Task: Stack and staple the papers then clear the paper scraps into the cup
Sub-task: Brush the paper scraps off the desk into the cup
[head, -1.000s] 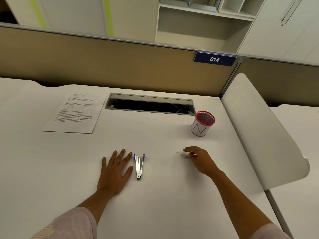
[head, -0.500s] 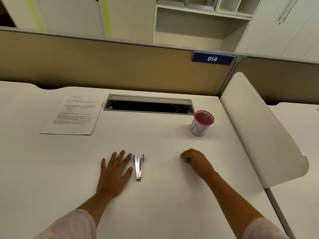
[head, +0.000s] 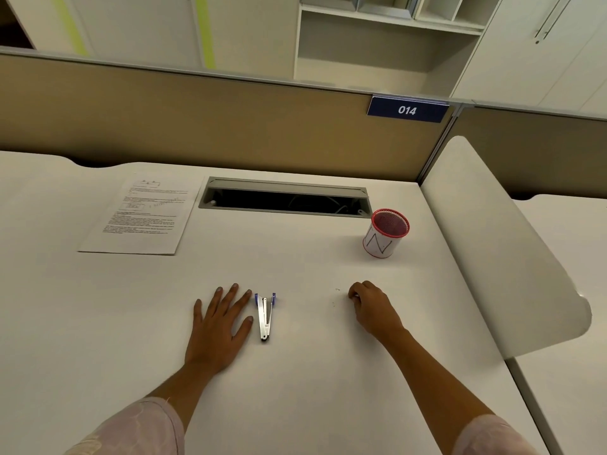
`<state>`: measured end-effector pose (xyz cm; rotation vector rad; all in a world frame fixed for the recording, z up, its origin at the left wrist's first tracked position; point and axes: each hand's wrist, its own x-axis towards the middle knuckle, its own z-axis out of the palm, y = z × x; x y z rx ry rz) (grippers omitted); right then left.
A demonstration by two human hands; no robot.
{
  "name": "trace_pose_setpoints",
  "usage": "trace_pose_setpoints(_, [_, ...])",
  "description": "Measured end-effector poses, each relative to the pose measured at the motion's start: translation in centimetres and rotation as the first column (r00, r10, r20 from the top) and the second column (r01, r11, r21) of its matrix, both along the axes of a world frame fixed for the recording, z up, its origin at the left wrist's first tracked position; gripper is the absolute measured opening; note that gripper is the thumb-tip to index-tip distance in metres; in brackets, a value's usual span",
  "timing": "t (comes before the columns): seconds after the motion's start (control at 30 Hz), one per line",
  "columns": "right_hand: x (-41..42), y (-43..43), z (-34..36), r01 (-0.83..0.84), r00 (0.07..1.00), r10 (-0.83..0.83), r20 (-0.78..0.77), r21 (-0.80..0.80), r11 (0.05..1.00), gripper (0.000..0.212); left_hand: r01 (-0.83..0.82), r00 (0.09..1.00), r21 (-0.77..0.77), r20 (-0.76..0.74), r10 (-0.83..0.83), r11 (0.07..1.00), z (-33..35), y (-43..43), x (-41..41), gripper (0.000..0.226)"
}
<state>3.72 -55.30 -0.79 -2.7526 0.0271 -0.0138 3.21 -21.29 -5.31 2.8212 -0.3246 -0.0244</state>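
White papers (head: 144,218) lay toward the far left of the surface (head: 98,323), and the red mesh cup (head: 382,236) stood near its far right edge. The left grip (head: 216,326) was released, lying flat and palm down just beside the splayed stapler (head: 265,315). The right grip (head: 371,307) was clenched near tiny scraps (head: 337,289). I could not tell whether it pinched one.

Head-worn wide view, forward-down, seemingly close over the desk (head: 312,372)
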Motion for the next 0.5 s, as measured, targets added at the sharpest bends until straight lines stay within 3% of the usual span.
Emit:
trace_pose_setpoints(0.13, [-0.4, -0.2, -0.2, 0.044, 0.999, -0.045, 0.005, 0.078, 0.996, 0.018, 0.0, 1.0, -0.004, 0.003, 0.0, 1.0, 0.0, 0.0, 0.0, 0.06])
trace_pose_setpoints(0.27, [-0.5, -0.6, 0.3, 0.209, 0.976, -0.218, -0.013, 0.344, 0.915, 0.016, -0.005, 1.0, -0.012, 0.001, 0.005, 1.0, 0.1, -0.1, -0.1, 0.059])
trace_pose_setpoints(0.37, [-0.2, -0.7, 1.0, 0.348, 0.925, -0.371, -0.078, 0.562, 0.75, 0.015, -0.005, 1.0, -0.015, -0.002, 0.005, 1.0, 0.2, 0.0, -0.1, 0.059])
trace_pose_setpoints(0.5, [0.9, -1.1, 2.5, 0.426, 0.867, -0.443, -0.228, 0.799, 0.423, 0.013, -0.004, 1.0, -0.031, 0.001, 0.004, 1.0, 0.1, 0.0, -0.1, 0.059])
